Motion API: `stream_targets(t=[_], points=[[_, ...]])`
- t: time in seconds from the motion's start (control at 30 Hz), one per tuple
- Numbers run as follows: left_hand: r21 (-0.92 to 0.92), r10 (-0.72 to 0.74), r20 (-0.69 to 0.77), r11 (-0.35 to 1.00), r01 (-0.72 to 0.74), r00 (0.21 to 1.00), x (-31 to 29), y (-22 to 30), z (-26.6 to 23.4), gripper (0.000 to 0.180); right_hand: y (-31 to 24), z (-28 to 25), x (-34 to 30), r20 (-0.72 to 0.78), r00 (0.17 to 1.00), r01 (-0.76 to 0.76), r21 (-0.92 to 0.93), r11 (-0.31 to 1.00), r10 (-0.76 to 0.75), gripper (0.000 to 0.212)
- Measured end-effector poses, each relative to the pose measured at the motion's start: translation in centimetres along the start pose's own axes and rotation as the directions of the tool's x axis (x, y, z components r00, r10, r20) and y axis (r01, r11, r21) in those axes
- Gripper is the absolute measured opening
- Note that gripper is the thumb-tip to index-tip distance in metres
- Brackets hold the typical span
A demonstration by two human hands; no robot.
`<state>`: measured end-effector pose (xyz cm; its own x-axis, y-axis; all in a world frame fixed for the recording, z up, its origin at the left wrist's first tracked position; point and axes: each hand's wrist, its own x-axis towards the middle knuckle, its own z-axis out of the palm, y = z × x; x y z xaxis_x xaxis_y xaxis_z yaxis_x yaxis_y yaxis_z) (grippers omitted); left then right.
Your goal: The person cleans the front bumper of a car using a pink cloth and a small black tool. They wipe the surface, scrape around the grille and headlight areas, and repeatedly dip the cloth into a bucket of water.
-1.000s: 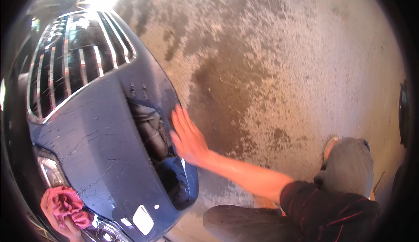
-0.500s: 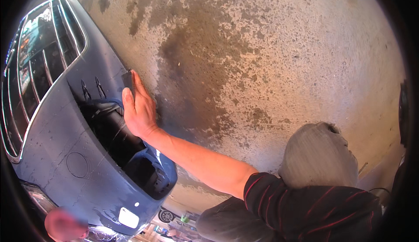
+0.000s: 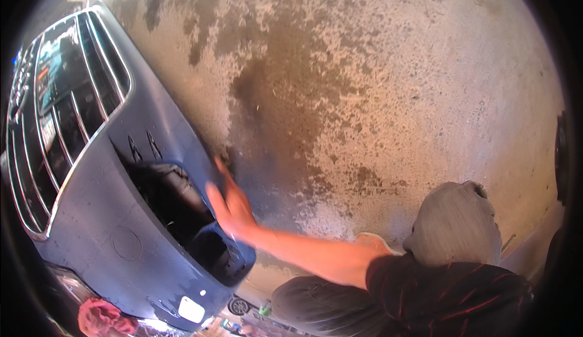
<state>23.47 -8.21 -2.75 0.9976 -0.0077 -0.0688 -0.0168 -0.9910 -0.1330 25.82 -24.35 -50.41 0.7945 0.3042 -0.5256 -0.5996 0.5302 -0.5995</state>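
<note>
Concrete floor (image 3: 395,94): most of the view is being filled by it. Dark damp patches are showing across the middle, paler dry ground around them.

Car front bumper (image 3: 103,215), blue-grey: it is being viewed from above on the left, running from the upper left down to the lower edge. The chrome-barred grille (image 3: 67,106) is being seen above it, with bright reflections between the bars.

Grey-clad knee (image 3: 452,227): it is being held bent at the lower right, well apart from the car.

Dark air-intake opening (image 3: 170,197): it is being seen low in the bumper corner, just beside the hand.

Right hand (image 3: 231,206): it is being laid flat against the bumper's outer edge, fingers stretched out and close together, nothing pinched or gripped. The bare forearm is being reached across from a dark striped sleeve.

Red cloth (image 3: 100,320): it is being seen bunched at the lower left edge, near the bumper's underside and well apart from the right hand. The left hand is not being made out anywhere.

Progress, as a judgement: work on this bumper corner is being judged as under way, by bare palm only. Whether the paint has been wiped cannot be told, and the grille and the opening are being left untouched.
</note>
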Motion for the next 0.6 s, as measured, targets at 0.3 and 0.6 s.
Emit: stream_targets(t=[0.3,0.6], points=[[0.151,0.027,-0.078,0.988,-0.015,0.997,-2.2,-2.9,-1.1,0.072,0.8,0.3,1.7,-0.008,1.000,0.025,0.008,1.000,-0.025,0.077],[0.372,0.120,-0.171,0.927,-0.049,0.978,-6.1,-7.8,-3.1,0.076,3.7,-0.9,2.0,0.352,0.764,0.637,-0.545,0.545,-0.541,0.080]])
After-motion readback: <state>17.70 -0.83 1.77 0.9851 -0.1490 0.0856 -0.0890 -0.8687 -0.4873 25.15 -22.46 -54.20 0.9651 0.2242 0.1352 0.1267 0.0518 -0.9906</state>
